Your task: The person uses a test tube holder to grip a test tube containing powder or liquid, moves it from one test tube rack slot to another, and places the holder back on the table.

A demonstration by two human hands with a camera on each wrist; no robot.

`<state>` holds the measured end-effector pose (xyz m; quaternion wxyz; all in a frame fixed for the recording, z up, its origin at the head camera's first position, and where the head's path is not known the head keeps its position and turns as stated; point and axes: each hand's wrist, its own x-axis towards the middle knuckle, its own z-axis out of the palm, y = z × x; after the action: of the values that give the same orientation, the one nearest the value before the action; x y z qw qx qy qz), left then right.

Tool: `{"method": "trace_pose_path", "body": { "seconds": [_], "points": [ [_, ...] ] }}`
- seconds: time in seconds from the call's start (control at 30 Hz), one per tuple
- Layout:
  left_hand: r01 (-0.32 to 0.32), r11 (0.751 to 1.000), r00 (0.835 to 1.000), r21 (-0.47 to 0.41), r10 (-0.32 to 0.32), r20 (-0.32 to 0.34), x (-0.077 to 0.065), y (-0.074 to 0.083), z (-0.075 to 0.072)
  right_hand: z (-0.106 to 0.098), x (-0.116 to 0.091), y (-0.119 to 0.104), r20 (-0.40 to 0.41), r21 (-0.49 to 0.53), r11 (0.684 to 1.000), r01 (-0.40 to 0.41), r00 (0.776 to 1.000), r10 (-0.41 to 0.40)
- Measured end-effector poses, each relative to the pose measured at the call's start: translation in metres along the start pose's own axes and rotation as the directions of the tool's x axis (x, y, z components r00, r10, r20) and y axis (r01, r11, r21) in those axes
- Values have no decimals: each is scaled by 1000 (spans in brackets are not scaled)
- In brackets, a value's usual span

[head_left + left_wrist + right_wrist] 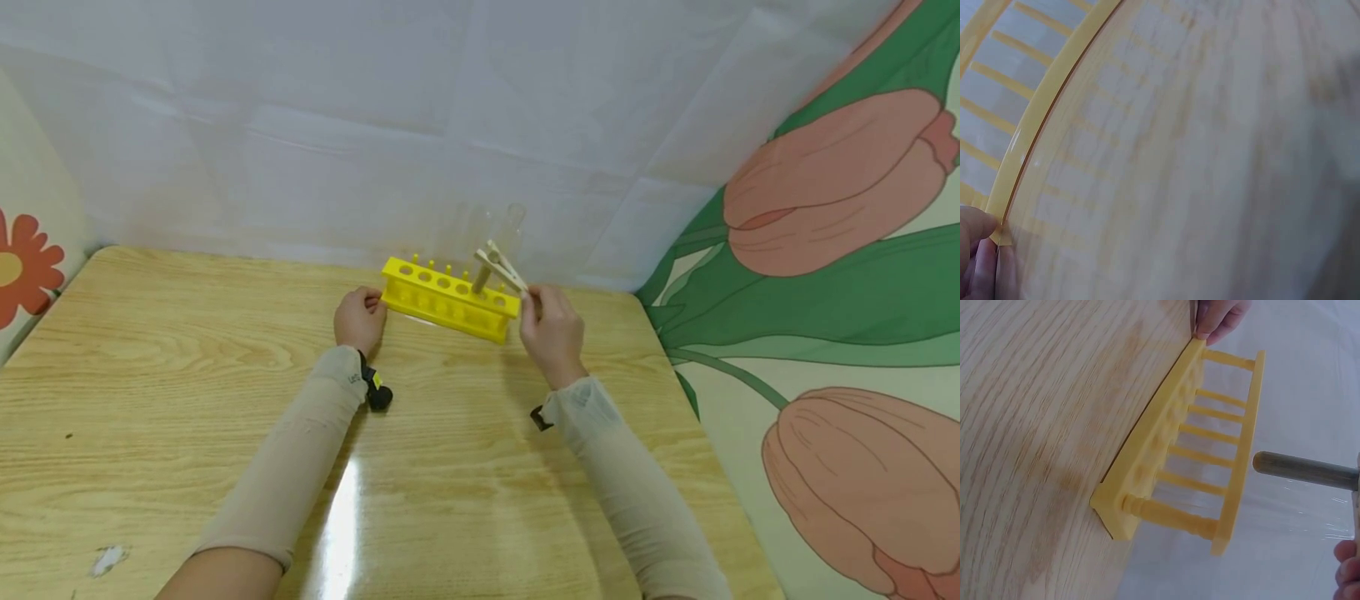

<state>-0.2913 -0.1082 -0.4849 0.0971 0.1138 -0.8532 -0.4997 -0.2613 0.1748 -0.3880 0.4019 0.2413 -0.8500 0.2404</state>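
A yellow test tube rack (442, 308) stands near the back of the table. My left hand (360, 319) pinches the left end of its base, thumb above; the thumb and fingertips (975, 225) show in the left wrist view. My right hand (552, 329) holds a wooden test tube clamp (507, 271) by its handle end, at the rack's right. In the clamp is a glass test tube with dark grey-brown contents (1304, 470). Its rounded bottom hangs just above the rack's upper plate. Faint clear glass outlines (514, 221) rise behind the clamp; whether another tube stands there I cannot tell.
The wood-grain table (225, 350) meets a white sheet (360, 125) close behind the rack. A flower-printed cloth (810, 317) borders the right side. Short yellow pegs (448, 269) stick up along the rack's back edge.
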Motion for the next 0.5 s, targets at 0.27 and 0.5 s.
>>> {"method": "trace_pose_path", "body": {
  "seconds": [0.27,0.5],
  "points": [
    [3,1000,1000,4,-3,0,0,-1,0,3,0,-3,13,14,1000,-10,1000,9],
    [-3,1000,1000,2,3,0,-1,0,0,7,0,-3,4,18,1000,-3,1000,3]
  ]
}}
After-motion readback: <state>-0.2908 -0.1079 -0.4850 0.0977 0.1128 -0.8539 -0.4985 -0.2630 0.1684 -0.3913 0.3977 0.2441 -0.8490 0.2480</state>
